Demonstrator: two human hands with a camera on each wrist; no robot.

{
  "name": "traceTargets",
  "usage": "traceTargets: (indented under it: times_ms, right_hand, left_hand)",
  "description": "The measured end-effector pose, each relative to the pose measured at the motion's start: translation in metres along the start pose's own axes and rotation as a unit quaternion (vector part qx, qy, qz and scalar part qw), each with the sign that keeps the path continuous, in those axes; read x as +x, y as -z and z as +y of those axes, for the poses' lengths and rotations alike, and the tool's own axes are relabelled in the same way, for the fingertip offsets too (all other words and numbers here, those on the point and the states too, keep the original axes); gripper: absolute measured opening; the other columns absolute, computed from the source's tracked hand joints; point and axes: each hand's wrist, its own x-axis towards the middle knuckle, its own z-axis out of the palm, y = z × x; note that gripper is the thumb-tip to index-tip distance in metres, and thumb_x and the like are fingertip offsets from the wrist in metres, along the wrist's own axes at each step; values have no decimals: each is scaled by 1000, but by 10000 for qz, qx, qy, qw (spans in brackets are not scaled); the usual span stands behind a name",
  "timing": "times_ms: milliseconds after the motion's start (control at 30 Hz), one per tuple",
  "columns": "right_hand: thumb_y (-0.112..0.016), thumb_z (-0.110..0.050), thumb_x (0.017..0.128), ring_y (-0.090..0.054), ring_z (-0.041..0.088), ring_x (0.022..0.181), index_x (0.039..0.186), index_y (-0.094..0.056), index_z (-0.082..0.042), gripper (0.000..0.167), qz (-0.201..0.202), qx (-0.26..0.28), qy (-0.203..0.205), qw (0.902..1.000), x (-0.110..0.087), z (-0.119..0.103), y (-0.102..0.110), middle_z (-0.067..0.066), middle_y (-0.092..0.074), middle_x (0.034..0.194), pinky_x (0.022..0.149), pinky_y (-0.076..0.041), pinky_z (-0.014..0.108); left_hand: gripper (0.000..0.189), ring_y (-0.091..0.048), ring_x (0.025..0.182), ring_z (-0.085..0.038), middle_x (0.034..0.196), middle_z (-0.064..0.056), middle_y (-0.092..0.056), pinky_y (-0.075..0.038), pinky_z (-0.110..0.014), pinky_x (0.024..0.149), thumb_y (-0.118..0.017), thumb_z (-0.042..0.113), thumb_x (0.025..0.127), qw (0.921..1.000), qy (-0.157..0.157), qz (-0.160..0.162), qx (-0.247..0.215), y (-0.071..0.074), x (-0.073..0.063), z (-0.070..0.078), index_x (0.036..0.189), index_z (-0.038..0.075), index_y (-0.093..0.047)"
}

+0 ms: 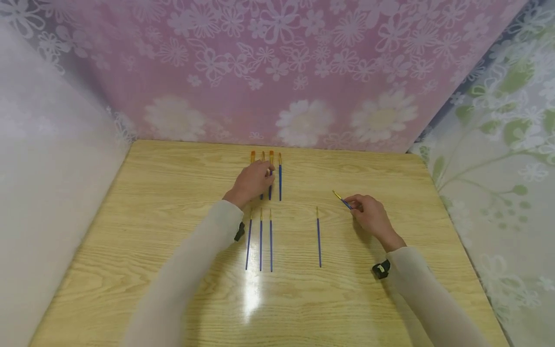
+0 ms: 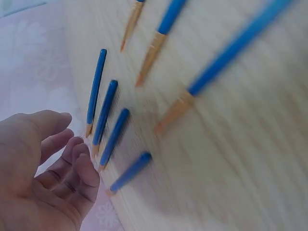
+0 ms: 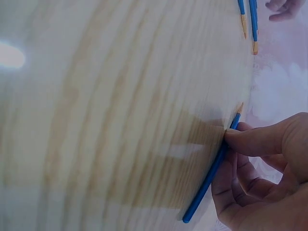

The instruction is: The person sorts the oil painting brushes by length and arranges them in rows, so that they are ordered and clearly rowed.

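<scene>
My left hand (image 1: 255, 179) hovers over the back row of blue-handled paintbrushes, partly covering some of them. In the left wrist view its fingers (image 2: 86, 171) are loosely curled beside the brushes, with nothing between them and the thumb. A flat orange-tipped paintbrush (image 1: 271, 155) shows past the fingers, and a round paintbrush (image 1: 280, 178) lies uncovered at the row's right end. Over the right part of the table, my right hand (image 1: 370, 214) pinches a slim paintbrush (image 3: 207, 180) by its blue handle between thumb and fingers. The brush's gold end points away to the left.
Nearer the front lie three thin paintbrushes (image 1: 261, 241) side by side, their tips pointing back. One more thin paintbrush (image 1: 319, 236) lies apart to their right. The wood-grain table (image 1: 173, 168) meets a pink floral backdrop (image 1: 243, 86) behind, with pale panels at both sides.
</scene>
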Motion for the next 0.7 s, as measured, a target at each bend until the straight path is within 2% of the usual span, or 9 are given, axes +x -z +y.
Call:
traceTargets:
  times_ms: [233,367,533,700]
  right_hand:
    - [-64,1,104,-71,37,98,135,-72,0,32,-37,-88,5,10000,1,-1,1,26,-72,115,78,-53,43]
    - [-65,1,104,-69,35,95,135,-72,0,32,-33,-95,25,9999,1,-3,1,24,-72,113,76,-50,39]
    - [-63,2,104,-71,37,97,135,-72,0,32,-73,-85,34,9999,1,-3,-1,25,-71,114,76,-53,41]
    - [-59,4,105,-70,37,95,134,-72,2,31,-40,-121,85,9999,1,-2,-2,26,-70,114,74,-52,40]
  left_hand:
    - [33,-66,100,-25,118,-8,-69,-57,-46,92,-60,24,113,10000,19,-47,-77,10,-35,-15,141,9,-65]
    - [29,-65,95,-23,114,-8,-70,-57,-42,86,-61,21,112,9999,-36,-104,-123,12,-60,-26,137,8,-67]
    - [28,-67,98,-22,115,-8,-73,-58,-42,87,-62,19,111,9989,-94,-425,-195,13,-88,-34,135,8,-69]
    - [27,-66,97,-21,114,-6,-72,-58,-43,87,-60,19,110,9963,-240,-807,-190,14,-108,-42,134,11,-69]
